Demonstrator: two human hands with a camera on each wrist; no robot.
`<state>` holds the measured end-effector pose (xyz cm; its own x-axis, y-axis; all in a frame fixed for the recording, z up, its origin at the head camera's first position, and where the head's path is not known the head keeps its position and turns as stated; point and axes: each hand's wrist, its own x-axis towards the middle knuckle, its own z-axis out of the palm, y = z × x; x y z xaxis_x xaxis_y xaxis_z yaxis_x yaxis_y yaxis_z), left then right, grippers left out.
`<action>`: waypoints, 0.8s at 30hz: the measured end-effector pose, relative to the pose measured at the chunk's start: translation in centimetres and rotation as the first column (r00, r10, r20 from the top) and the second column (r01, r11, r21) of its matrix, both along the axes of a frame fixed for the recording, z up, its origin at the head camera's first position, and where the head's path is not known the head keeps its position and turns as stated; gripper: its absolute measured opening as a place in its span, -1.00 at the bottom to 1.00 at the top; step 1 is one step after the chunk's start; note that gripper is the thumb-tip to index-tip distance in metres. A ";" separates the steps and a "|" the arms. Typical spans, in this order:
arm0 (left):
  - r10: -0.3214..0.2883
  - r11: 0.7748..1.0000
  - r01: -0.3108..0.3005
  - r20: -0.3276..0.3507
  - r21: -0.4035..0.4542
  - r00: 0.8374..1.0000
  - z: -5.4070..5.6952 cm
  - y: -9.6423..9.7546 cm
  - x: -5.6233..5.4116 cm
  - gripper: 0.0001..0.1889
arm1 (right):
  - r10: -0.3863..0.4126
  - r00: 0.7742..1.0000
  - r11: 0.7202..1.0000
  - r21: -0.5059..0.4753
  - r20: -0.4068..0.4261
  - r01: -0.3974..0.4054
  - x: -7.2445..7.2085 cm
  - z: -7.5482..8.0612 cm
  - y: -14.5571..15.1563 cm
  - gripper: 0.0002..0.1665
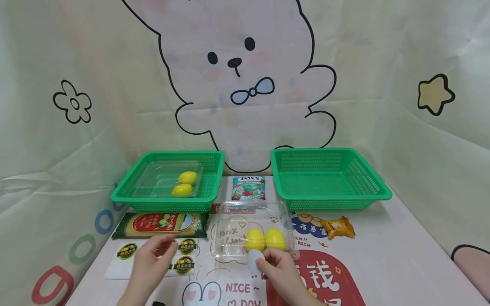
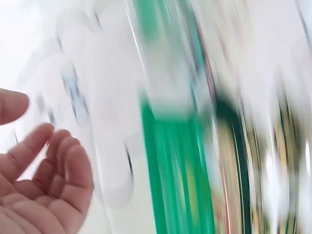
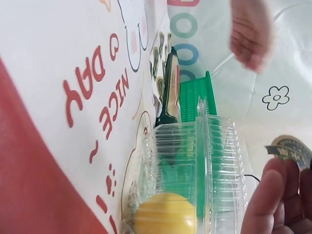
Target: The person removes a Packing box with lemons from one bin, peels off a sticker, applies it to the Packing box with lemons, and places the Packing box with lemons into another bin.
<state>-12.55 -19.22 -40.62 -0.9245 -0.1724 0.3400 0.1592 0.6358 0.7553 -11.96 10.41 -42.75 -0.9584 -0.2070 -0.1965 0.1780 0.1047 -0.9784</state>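
Observation:
In the head view my right hand pinches a round sticker by its edge. Its pale back faces the head camera, and the right wrist view shows the black-and-gold printed side. Just beyond it sits a closed clear plastic box with two yellow lemons inside; the sticker overlaps the box's front edge in the head view. My left hand, fingers loosely bent and holding nothing, hovers over a white sheet of round stickers. The left wrist view is blurred around that hand.
Behind the sheet lies a green noodle packet. A green basket at the back left holds another clear box with two lemons; a second green basket stands back right. Between them is a candy bag. An orange snack packet lies right.

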 end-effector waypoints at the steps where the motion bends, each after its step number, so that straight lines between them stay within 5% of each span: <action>1: -0.101 0.993 0.103 -0.037 0.055 0.994 0.0 1.5 0.4 -0.82 | -0.011 1.000 1.000 0.002 -0.008 0.011 0.0 0.0 -0.1 -0.71; 3: -0.305 0.937 0.319 -0.113 0.141 0.946 -0.1 4.2 1.2 -0.78 | -0.024 0.999 1.000 -0.001 -0.026 0.024 -0.1 0.1 -0.3 -0.71; 6: -0.556 0.780 0.579 -0.161 0.237 0.815 -0.8 7.2 1.9 -0.79 | -0.033 0.998 0.999 -0.016 -0.049 0.032 -0.1 0.2 -0.4 -0.71; 8: -0.660 0.679 0.659 -0.124 0.323 0.741 -1.1 8.7 2.1 -0.75 | -0.035 0.997 0.999 -0.029 -0.065 0.033 0.0 0.2 -0.4 -0.71; 11: -0.721 0.607 0.637 -0.008 0.476 0.693 -1.4 10.1 2.2 -0.64 | -0.031 0.996 0.998 -0.051 -0.085 0.027 0.2 0.2 -0.5 -0.72; 15: -0.733 0.581 0.554 0.086 0.597 0.675 -1.6 11.3 2.1 -0.58 | -0.010 0.994 0.996 -0.093 -0.105 0.000 0.3 -0.1 -0.7 -0.67; 19: -0.714 0.574 0.492 0.106 0.655 0.692 -1.5 11.8 1.8 -0.58 | 0.018 0.993 0.994 -0.107 -0.116 -0.030 0.2 -0.2 -0.7 -0.59; 22: -0.686 0.519 0.408 0.081 0.751 0.723 -1.1 11.9 1.2 -0.57 | -0.019 0.991 0.995 -0.101 -0.135 0.006 -0.1 0.0 -0.8 -0.59; 24: -0.664 0.452 0.350 0.047 0.821 0.746 -0.8 11.9 0.8 -0.60 | -0.083 0.985 0.992 -0.103 -0.149 0.068 -0.5 0.4 -0.8 -0.62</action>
